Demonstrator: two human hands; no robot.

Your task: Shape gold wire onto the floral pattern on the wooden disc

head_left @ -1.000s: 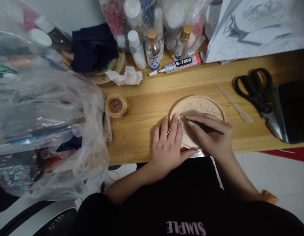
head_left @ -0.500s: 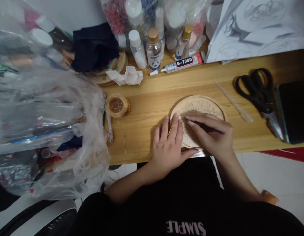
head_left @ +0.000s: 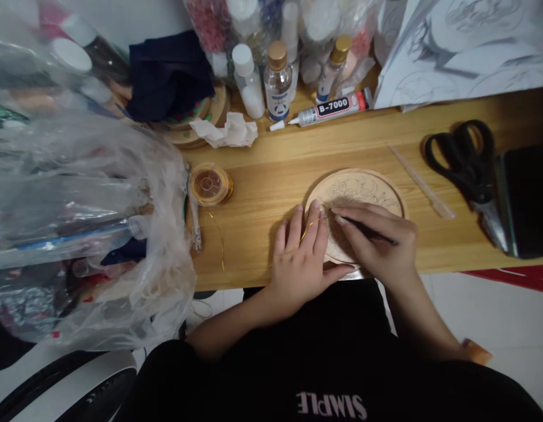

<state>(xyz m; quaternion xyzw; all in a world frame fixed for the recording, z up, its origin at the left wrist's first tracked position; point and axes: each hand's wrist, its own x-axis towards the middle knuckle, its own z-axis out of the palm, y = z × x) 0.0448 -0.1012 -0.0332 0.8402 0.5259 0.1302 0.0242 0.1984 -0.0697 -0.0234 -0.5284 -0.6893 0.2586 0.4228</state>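
A round wooden plaque [head_left: 369,189] with a line drawing of curls lies flat near the table's front edge. My left hand [head_left: 301,252] rests palm down with fingers stretched out, its fingertips on the plaque's left rim. Gold wire [head_left: 310,227] passes across its fingers toward the drawing. My right hand [head_left: 380,234] is closed in a pen-like grip around a slim black pointed tool [head_left: 368,230]. The tool's tip touches or hovers close above the plaque, beside my left index finger; the wire's end there is too small to make out.
A spool of gold wire [head_left: 210,184] stands to the left, a loose strand trailing. Behind are a B-7000 glue tube [head_left: 333,110], bottles [head_left: 278,88] and crumpled paper [head_left: 227,130]. Scissors [head_left: 467,170], a clear stick [head_left: 423,183] and a dark device [head_left: 529,202] lie right. Plastic bags [head_left: 161,205] crowd the left.
The view has shifted slightly. Both hands keep nearly the same pose on the plaque, the tool tip staying beside the left index finger.
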